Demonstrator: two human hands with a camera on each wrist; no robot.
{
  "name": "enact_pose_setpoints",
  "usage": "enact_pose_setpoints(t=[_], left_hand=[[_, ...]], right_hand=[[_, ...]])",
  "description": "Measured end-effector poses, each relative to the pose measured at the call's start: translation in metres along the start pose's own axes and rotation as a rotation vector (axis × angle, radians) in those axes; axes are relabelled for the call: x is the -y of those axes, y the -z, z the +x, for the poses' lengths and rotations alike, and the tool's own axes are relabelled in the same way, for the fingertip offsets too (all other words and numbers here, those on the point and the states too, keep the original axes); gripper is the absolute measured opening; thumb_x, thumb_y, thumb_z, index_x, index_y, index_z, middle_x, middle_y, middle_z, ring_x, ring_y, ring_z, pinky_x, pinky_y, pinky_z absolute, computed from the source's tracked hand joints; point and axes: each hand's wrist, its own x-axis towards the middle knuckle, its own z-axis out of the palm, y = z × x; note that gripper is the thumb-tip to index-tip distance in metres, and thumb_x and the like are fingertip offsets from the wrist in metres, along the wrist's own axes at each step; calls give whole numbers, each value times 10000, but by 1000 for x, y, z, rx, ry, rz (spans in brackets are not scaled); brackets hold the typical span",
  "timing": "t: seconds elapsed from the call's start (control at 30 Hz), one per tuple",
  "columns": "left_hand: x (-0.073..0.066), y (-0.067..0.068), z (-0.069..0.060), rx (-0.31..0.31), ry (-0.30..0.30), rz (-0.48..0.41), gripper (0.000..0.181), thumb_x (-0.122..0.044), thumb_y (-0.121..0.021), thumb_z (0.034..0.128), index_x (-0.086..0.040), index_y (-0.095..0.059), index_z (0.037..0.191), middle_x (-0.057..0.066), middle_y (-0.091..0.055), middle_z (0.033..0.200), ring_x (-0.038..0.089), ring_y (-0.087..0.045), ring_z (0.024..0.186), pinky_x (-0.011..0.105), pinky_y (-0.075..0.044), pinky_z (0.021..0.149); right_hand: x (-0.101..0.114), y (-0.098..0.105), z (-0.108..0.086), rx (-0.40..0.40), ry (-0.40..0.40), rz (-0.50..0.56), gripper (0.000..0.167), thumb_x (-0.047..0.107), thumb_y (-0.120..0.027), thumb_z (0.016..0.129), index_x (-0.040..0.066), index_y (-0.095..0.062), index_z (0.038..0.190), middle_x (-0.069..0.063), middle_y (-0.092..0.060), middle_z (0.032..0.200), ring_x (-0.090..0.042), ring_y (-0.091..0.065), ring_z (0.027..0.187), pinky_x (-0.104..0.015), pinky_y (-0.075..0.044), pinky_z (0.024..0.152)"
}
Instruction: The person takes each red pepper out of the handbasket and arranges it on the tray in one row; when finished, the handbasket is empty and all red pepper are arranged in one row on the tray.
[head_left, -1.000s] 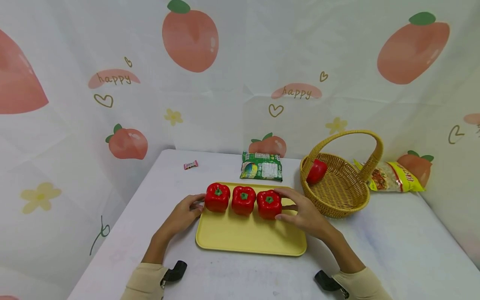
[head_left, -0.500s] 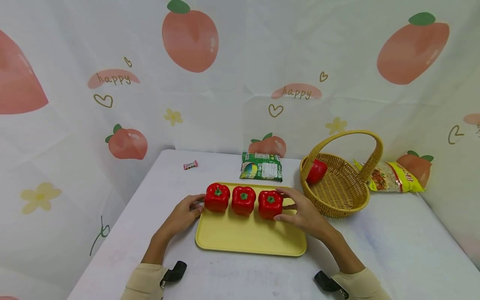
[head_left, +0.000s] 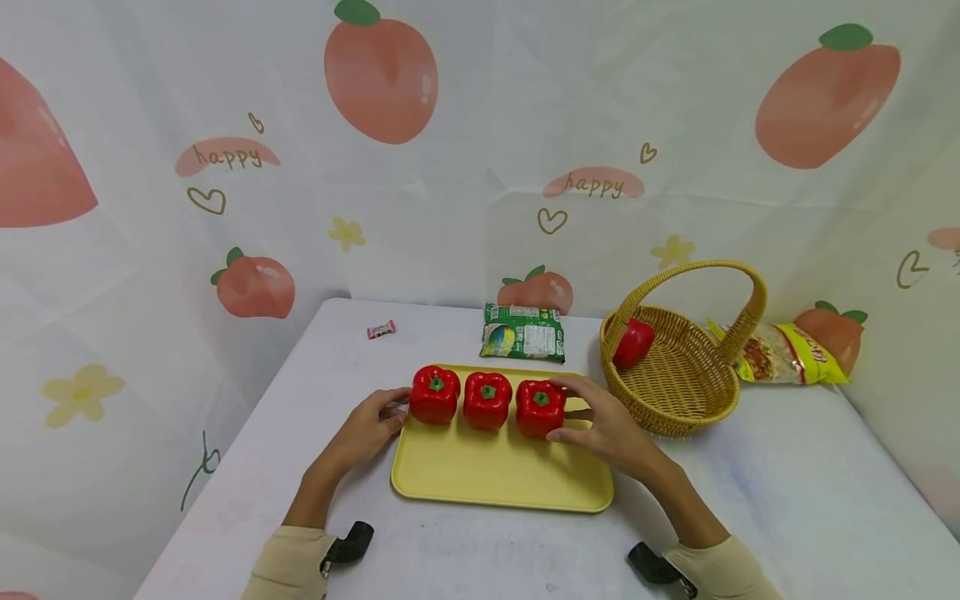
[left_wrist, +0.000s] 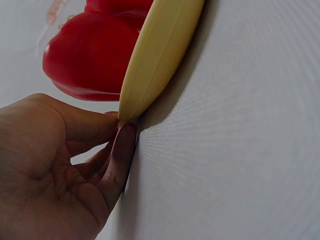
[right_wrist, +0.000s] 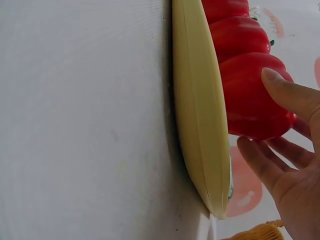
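Note:
Three red bell peppers with green stems stand in a row on a yellow tray (head_left: 502,475): a left pepper (head_left: 435,395), a middle pepper (head_left: 487,402) and a right pepper (head_left: 540,409). My left hand (head_left: 369,429) pinches the tray's left edge between thumb and fingers, as the left wrist view shows, beside the left pepper. Around the right pepper curl the thumb and fingers of my right hand (head_left: 609,427). In the right wrist view the thumb lies on that pepper (right_wrist: 255,97), while the other fingers are partly hidden behind and under it.
A wicker basket (head_left: 675,375) with a tall handle stands right of the tray, holding another red pepper (head_left: 633,342). Behind the tray lies a green packet (head_left: 522,332). A small pink wrapped candy (head_left: 381,330) is at back left, a yellow packet (head_left: 787,354) at far right.
The right pepper has shifted slightly to the right on the tray with my right hand at it, widening its gap from the middle one. My left hand has stayed put.

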Motion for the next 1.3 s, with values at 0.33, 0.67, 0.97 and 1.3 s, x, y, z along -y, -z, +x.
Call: enact_pose_setpoints(t=[0.33,0.67,0.97,1.3], left_hand=[[0,0,0,2,-1,-9,500,-79,-596,1051,-75,-533,1547,162,-588,1512,338,-607,1296,551,-493,1147],[-1,1,-1,8,-7,1,490,-80,-591,1053,-71,-539,1541,167,-588,1512,334,-612,1285,553,-502,1137],[-1,2,0,11,2,-1,493,-86,-588,1054,-75,-536,1544,162,-587,1515,325,-611,1278,550,-505,1135],[-1,2,0,12,-6,8,489,-83,-584,1052,-69,-541,1539,167,-593,1503,342,-606,1291,572,-487,1146]], right_hand=[[6,4,-2,-27,18,-64,771,191,-930,817,67,-561,1483,-150,-609,1450,-348,-626,1294,-425,-641,922],[6,19,-7,-70,25,-110,692,181,-908,845,61,-591,1449,-161,-622,1413,-413,-604,1279,-491,-643,900],[8,55,-24,-161,110,-296,593,110,-893,849,86,-649,1389,-88,-678,1343,-195,-638,1207,-402,-654,874],[-1,103,-44,-236,112,-365,572,-8,-873,828,14,-656,1357,-116,-694,1293,132,-546,1187,-57,-530,857]])
